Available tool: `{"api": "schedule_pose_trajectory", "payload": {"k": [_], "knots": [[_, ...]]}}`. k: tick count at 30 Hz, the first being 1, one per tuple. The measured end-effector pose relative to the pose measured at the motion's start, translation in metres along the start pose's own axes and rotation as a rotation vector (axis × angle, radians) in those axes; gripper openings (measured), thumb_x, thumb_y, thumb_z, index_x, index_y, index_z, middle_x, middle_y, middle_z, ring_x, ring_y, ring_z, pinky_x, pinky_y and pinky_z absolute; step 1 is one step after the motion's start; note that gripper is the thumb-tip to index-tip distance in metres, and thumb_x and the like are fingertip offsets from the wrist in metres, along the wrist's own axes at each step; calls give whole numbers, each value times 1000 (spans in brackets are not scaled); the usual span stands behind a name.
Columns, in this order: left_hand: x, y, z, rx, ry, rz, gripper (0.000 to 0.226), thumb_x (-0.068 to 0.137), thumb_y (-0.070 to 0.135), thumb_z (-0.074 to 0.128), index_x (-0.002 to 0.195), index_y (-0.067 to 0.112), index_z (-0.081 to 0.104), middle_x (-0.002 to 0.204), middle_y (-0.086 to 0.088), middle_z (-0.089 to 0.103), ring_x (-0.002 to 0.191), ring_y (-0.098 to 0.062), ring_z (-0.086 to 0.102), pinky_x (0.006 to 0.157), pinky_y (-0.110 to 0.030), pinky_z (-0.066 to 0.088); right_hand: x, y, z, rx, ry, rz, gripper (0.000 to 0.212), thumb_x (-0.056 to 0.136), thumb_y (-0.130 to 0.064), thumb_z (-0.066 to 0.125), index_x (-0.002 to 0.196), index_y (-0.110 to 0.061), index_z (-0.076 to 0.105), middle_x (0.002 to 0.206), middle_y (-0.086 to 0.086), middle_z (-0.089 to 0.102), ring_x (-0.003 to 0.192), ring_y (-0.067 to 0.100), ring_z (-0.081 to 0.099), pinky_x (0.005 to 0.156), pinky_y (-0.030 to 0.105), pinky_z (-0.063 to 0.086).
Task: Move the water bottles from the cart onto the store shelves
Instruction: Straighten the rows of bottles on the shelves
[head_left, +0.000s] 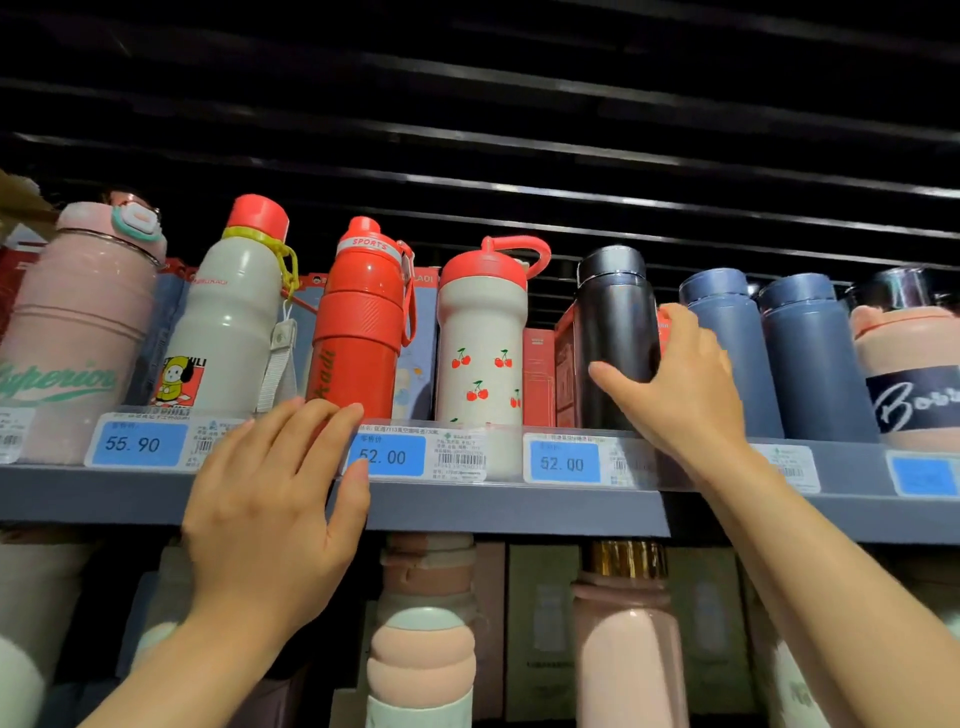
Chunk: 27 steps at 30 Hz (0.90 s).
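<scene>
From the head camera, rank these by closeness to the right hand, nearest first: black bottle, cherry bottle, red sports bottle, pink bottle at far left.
1. black bottle: in the right hand, its fingers round it.
2. cherry bottle: next one left.
3. red sports bottle: further left, above the left hand.
4. pink bottle: far left end.

- The black bottle (616, 332) you hold stands upright on the shelf (498, 512), between the cherry-print bottle (480, 353) and two blue bottles (727, 343).
- The red sports bottle (361, 322) stands upright left of the cherry one.
</scene>
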<state>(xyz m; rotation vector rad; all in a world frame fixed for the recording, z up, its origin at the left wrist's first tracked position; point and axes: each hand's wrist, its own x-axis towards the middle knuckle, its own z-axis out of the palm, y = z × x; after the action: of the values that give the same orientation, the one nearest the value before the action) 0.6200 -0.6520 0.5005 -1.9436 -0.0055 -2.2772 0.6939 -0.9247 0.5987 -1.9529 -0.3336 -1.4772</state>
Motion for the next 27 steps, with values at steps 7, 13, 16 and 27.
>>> {"api": "schedule_pose_trajectory", "payload": {"k": [7,13,16,27], "knots": [[-2,-2,3,-6,55,15,48,94,32,34,122,10,65,116,-12,67,111,-35,61,91,-47,42,10,9,-5,69,-357,214,109,72,-56,71,151,-34,0,145,5,45,122,33,51,100,48,43],[-1,-1,2,-7,41,15,48,94,33,34,123,10,65,116,-11,67,112,-34,59,90,-46,41,7,5,-1,-42,-349,218,129,54,-83,66,152,-29,3,151,9,32,130,33,45,97,49,42],[0,-1,1,-10,35,17,47,94,32,35,122,9,65,115,-11,67,112,-34,59,89,-44,40,9,8,-3,31,-390,219,127,55,-83,66,152,-34,0,153,6,32,132,31,44,102,49,40],[-1,-1,0,-3,33,5,47,94,32,35,121,10,66,114,-10,67,112,-33,59,91,-44,40,7,7,-4,37,-418,220,137,40,-89,63,150,-38,-1,154,7,33,131,33,45,100,49,42]]}}
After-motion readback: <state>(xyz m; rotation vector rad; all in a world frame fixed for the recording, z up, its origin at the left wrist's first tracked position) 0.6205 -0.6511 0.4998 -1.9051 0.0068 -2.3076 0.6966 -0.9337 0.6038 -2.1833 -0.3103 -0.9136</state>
